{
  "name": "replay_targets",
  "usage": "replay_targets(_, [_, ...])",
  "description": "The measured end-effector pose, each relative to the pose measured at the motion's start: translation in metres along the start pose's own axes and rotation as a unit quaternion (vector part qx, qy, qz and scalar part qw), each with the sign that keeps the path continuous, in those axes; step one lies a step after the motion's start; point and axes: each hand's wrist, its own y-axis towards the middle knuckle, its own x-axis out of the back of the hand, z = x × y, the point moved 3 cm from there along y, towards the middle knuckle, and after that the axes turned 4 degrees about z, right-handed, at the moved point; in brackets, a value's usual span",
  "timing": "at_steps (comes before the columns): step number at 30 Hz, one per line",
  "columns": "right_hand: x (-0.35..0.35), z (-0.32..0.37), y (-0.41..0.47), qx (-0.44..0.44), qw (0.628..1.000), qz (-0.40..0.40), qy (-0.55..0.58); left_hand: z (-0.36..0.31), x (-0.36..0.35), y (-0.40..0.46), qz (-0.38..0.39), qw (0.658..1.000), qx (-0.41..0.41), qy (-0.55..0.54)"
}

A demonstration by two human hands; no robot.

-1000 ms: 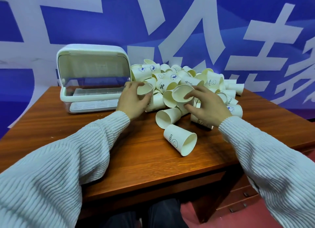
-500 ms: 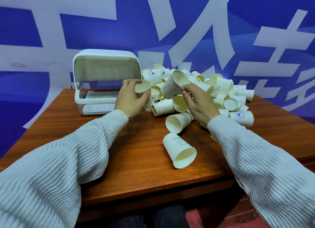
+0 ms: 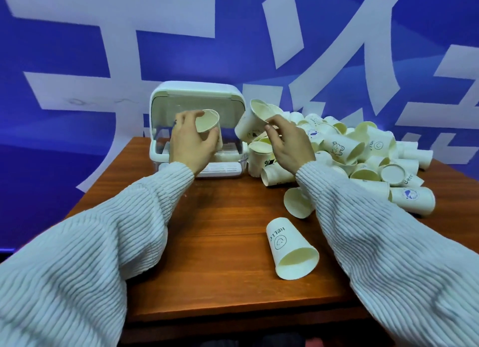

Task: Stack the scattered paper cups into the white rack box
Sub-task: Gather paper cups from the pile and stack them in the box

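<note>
The white rack box [image 3: 197, 92] stands at the table's far left with its lid raised. My left hand [image 3: 190, 143] grips a paper cup [image 3: 207, 122] in front of the box opening, mouth toward me. My right hand [image 3: 287, 143] pinches the rim of a second cup [image 3: 250, 125], tilted and lifted just right of the box. A heap of several cream paper cups [image 3: 344, 149] covers the table's far right. One "HELLO" cup [image 3: 290, 248] lies alone on its side nearer me.
The wooden table [image 3: 223, 243] has its front edge close to me and bare wood between my arms. A blue banner with large white characters [image 3: 155, 48] hangs behind. Another loose cup [image 3: 296, 202] lies partly under my right sleeve.
Both hands have lifted their cups out of the heap and carried them left toward the rack box. The camera has shifted, so the box sits nearer the centre.
</note>
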Motion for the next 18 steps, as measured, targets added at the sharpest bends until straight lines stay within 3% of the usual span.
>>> replay_targets(7, [-0.044,0.02,0.033,0.038,0.986,0.095,-0.132,0.032,0.016,0.023,-0.022,1.0,0.005,0.006])
replay_targets(18, [-0.076,0.014,0.044,0.027,0.947,0.239,-0.211,0.048,0.002,0.031,0.048,0.993,-0.057,0.089])
